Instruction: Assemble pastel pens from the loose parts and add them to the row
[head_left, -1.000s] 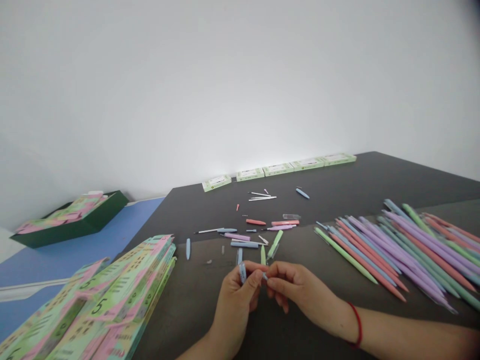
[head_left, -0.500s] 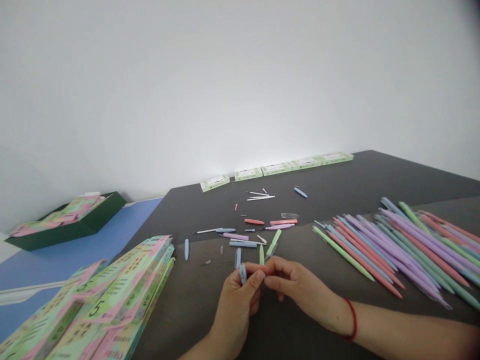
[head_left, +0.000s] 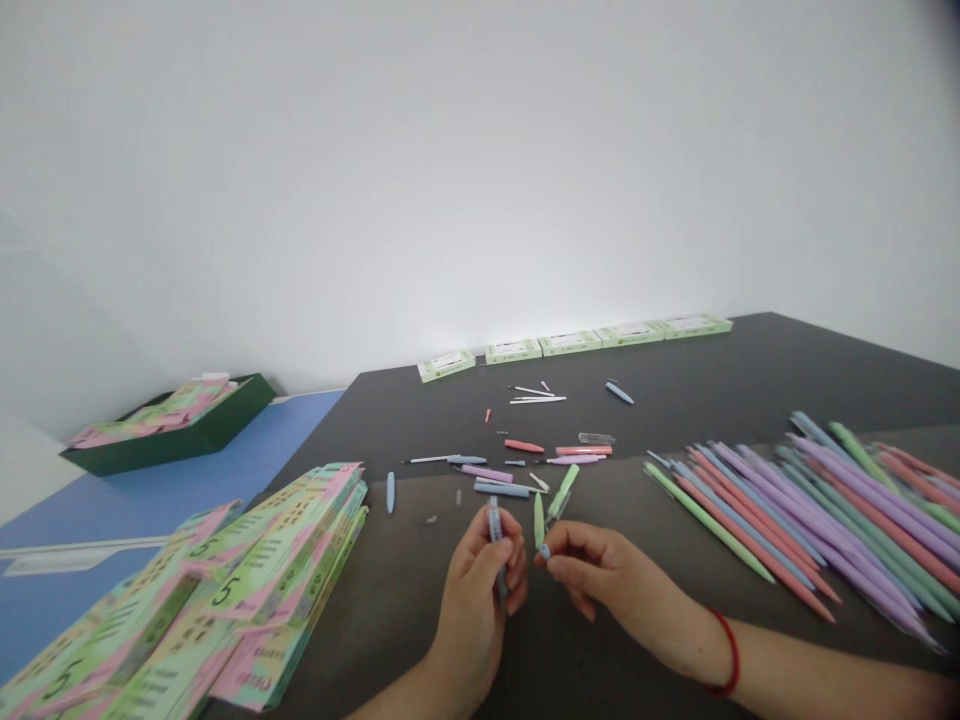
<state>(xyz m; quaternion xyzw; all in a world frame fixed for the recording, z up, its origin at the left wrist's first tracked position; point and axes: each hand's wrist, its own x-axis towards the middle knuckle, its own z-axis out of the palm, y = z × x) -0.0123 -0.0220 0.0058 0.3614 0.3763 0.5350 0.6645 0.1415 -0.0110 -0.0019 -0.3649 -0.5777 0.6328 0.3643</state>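
Note:
My left hand (head_left: 484,575) is closed around a light blue pen barrel (head_left: 495,525), held nearly upright with its clear upper end sticking out above the thumb. Beside it, my right hand (head_left: 592,565) pinches a small light blue pen part (head_left: 545,551) between thumb and fingertips. Just beyond the hands lie a green pen barrel (head_left: 538,520) and a green piece with a clear clip (head_left: 562,490). Further off are a blue barrel (head_left: 501,490), a purple barrel (head_left: 486,473), a red barrel (head_left: 583,450) and several white refills (head_left: 538,399).
Many coloured pens (head_left: 780,510) lie in a spread on the right. Stacked printed packets (head_left: 277,560) cover the left front, and a dark green box (head_left: 172,440) of packets stands behind on a blue surface (head_left: 300,420). Small light green boxes (head_left: 570,343) line the table's far edge.
My hands have moved apart, with the small blue part now visible in the right fingertips. The barrel in my left hand shows more of its length. The whole view has shifted slightly.

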